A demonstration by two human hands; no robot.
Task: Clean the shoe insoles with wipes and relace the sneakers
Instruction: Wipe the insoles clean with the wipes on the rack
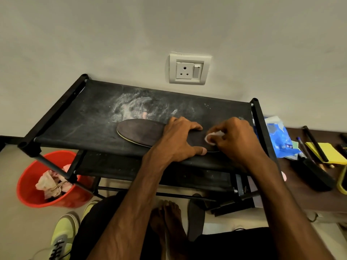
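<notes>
A dark insole (140,131) lies flat on the top shelf of a black rack (78,117). The left hand (180,139) presses it down, grip spread, fingers and thumb apart across its middle. The right hand (234,136) pinches a white wipe (212,137) against the insole's right end; a second insole (196,216) lies on the floor, with a sneaker (63,235) at lower left.

No writing can be read anywhere; the blue packet (279,139) on the counter (300,184) carries small print, and a marker (302,154) beside it bears lettering, both too blurred to read.
</notes>
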